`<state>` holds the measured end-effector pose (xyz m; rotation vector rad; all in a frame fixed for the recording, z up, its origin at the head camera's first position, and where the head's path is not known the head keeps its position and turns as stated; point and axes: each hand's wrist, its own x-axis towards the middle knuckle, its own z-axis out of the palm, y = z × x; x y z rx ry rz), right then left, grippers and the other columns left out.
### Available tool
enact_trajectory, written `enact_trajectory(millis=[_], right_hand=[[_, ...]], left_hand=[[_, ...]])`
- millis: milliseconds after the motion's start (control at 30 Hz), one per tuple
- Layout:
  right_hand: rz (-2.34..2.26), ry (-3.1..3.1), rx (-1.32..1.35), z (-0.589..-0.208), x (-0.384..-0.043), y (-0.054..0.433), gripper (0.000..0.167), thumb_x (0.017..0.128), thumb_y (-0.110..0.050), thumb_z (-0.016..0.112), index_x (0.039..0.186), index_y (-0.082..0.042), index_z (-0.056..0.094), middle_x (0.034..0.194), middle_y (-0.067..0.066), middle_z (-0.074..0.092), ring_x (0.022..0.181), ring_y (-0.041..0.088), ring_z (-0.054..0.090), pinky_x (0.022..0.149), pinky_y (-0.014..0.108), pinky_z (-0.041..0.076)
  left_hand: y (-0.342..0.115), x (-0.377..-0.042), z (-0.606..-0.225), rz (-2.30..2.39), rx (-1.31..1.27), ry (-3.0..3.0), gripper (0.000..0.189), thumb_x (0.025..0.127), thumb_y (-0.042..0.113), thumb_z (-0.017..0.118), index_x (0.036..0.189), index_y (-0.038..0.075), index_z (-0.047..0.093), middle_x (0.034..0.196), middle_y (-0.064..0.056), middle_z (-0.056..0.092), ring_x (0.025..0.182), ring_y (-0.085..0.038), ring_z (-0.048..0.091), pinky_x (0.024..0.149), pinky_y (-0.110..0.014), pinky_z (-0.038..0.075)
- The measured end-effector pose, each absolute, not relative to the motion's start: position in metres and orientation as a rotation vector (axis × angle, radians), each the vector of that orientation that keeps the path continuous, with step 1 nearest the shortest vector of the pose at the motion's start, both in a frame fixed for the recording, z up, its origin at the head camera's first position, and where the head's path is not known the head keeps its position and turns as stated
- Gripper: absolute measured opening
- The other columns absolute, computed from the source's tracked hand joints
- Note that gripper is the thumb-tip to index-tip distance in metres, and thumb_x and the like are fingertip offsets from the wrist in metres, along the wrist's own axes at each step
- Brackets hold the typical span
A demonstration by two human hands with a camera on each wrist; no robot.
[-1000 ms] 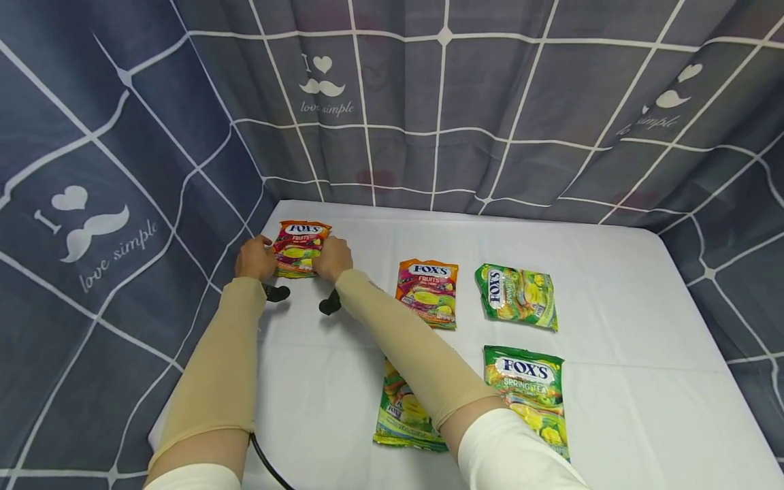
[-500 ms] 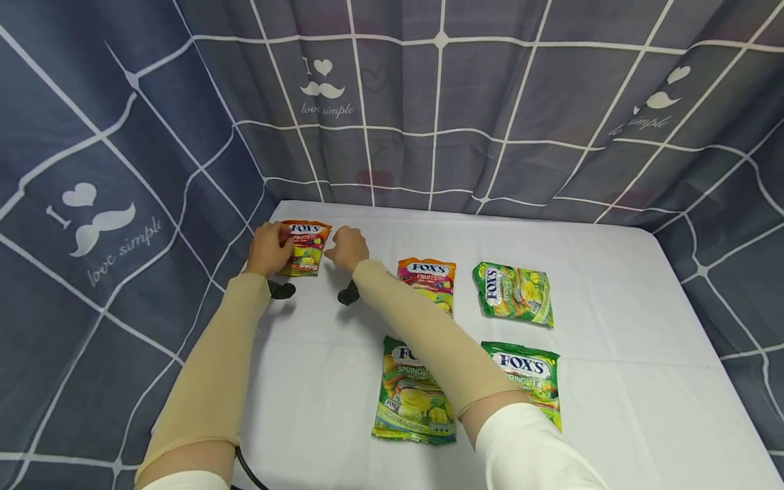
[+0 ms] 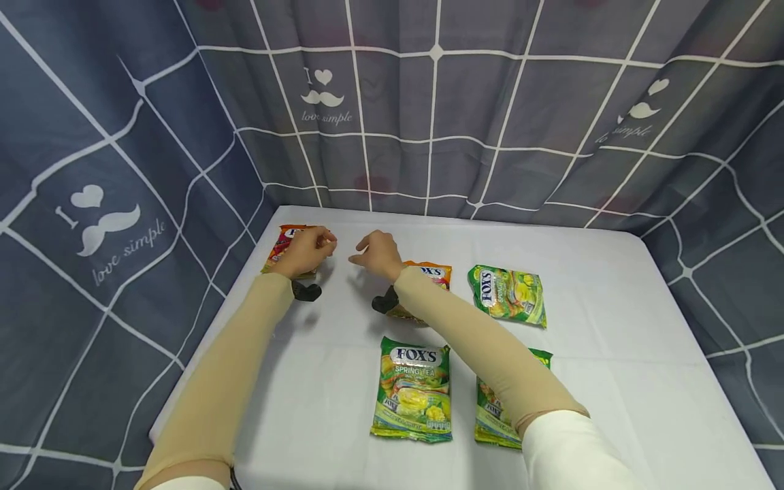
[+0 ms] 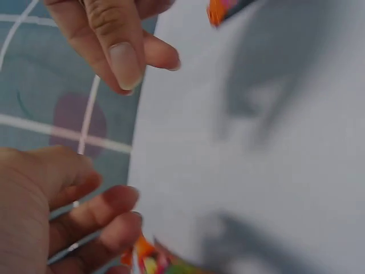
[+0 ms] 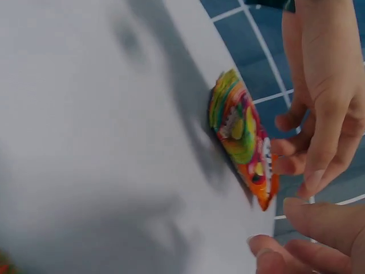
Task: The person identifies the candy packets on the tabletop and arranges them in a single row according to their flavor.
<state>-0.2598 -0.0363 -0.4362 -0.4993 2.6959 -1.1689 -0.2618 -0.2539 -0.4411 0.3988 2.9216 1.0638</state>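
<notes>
My left hand (image 3: 306,252) is raised over the far left corner of the table, its fingers loosely bent and holding nothing. Partly hidden beneath it lies an orange and purple Fox's Fruits candy bag (image 5: 242,137). To its right hovers my right hand (image 3: 378,254), likewise holding nothing, thumb and fingers apart in the right wrist view. Behind my right wrist a second orange Fox's Fruits candy bag (image 3: 439,272) is mostly covered. In the left wrist view only corners of the orange bags show, near the left fingers (image 4: 108,211) and past the right hand.
A green Fox's Spring Tea bag (image 3: 510,294) lies sideways at the back right. Another green bag (image 3: 413,391) lies front centre, and a third green bag (image 3: 493,415) is partly under my right forearm. A dark checked curtain (image 3: 392,88) surrounds the white table (image 3: 612,381).
Both hands have let go of the far-left orange bag and moved right, the left across over that bag and the right toward the second orange bag. The bags stay where they were.
</notes>
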Motion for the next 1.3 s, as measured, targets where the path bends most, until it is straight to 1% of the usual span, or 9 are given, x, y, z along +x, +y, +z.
enact_trajectory(millis=[100,200,333,500,633,800,933,1100,1300], right_hand=[[-1.219,2.667,-0.515,-0.432,-0.248,-0.017,0.037,0.1,-0.019,0.084,0.126,0.006,0.077,0.099,0.017,0.08,0.074,0.026,0.078,0.067,0.031,0.06],[-1.273,2.643,-0.547,-0.428,-0.236,0.004,0.038,0.1,-0.018,0.083,0.127,0.007,0.076,0.092,0.016,0.08,0.07,0.032,0.078,0.06,0.03,0.058],[-1.309,2.614,-0.589,-0.423,-0.218,0.029,0.037,0.101,-0.019,0.083,0.127,0.007,0.077,0.091,0.017,0.08,0.072,0.041,0.077,0.058,0.028,0.057],[-1.357,2.608,-0.581,-0.426,-0.201,0.065,0.032,0.103,-0.018,0.081,0.124,0.005,0.078,0.089,0.021,0.077,0.07,0.046,0.074,0.056,0.028,0.055],[-1.343,2.662,-0.562,-0.441,-0.189,0.094,0.03,0.103,-0.017,0.08,0.122,0.006,0.078,0.082,0.019,0.075,0.061,0.038,0.07,0.052,0.028,0.048],[-1.299,2.749,-0.532,-0.459,-0.177,0.124,0.03,0.103,-0.013,0.079,0.12,0.01,0.077,0.078,0.015,0.073,0.053,0.023,0.061,0.052,0.033,0.044],[-1.239,2.801,-0.453,-0.47,-0.17,0.136,0.032,0.103,-0.014,0.08,0.12,0.012,0.075,0.078,0.017,0.074,0.052,0.021,0.063,0.052,0.035,0.048],[-1.156,2.788,-0.378,-0.484,-0.167,0.14,0.042,0.104,-0.022,0.079,0.122,0.016,0.072,0.068,0.014,0.072,0.05,0.016,0.062,0.054,0.034,0.05],[-1.184,2.749,-0.339,-0.494,-0.169,0.143,0.044,0.106,-0.023,0.076,0.12,0.019,0.07,0.062,0.011,0.07,0.047,0.016,0.06,0.053,0.033,0.05]], left_hand=[[-0.238,-0.255,-0.433,1.086,0.431,2.834,0.023,0.11,0.011,0.064,0.122,-0.008,0.07,0.093,-0.018,0.075,0.084,-0.034,0.07,0.073,-0.034,0.05],[-0.223,-0.247,-0.425,1.107,0.437,2.722,0.025,0.111,0.014,0.064,0.123,-0.007,0.07,0.096,-0.018,0.075,0.091,-0.04,0.073,0.08,-0.038,0.056],[-0.207,-0.237,-0.419,1.104,0.424,2.593,0.027,0.113,0.018,0.064,0.126,-0.005,0.07,0.101,-0.017,0.076,0.101,-0.044,0.073,0.09,-0.046,0.059],[-0.188,-0.225,-0.418,1.102,0.479,2.491,0.029,0.113,0.021,0.064,0.128,-0.003,0.07,0.103,-0.015,0.077,0.105,-0.046,0.072,0.091,-0.045,0.057],[-0.178,-0.216,-0.422,1.112,0.508,2.409,0.032,0.113,0.024,0.064,0.128,-0.003,0.07,0.104,-0.014,0.077,0.106,-0.046,0.071,0.087,-0.041,0.055],[-0.169,-0.206,-0.429,1.055,0.542,2.436,0.028,0.112,0.023,0.065,0.122,-0.002,0.072,0.103,-0.017,0.077,0.098,-0.04,0.073,0.081,-0.037,0.054],[-0.165,-0.202,-0.441,0.95,0.578,2.511,0.025,0.111,0.022,0.067,0.117,-0.002,0.072,0.097,-0.016,0.078,0.085,-0.03,0.072,0.077,-0.035,0.053],[-0.159,-0.198,-0.459,0.859,0.519,2.58,0.025,0.11,0.021,0.068,0.116,-0.003,0.07,0.088,-0.012,0.077,0.072,-0.023,0.069,0.072,-0.034,0.052],[-0.143,-0.198,-0.475,0.878,0.415,2.609,0.027,0.112,0.026,0.063,0.106,0.0,0.07,0.081,-0.006,0.071,0.066,-0.015,0.059,0.062,-0.028,0.046]])
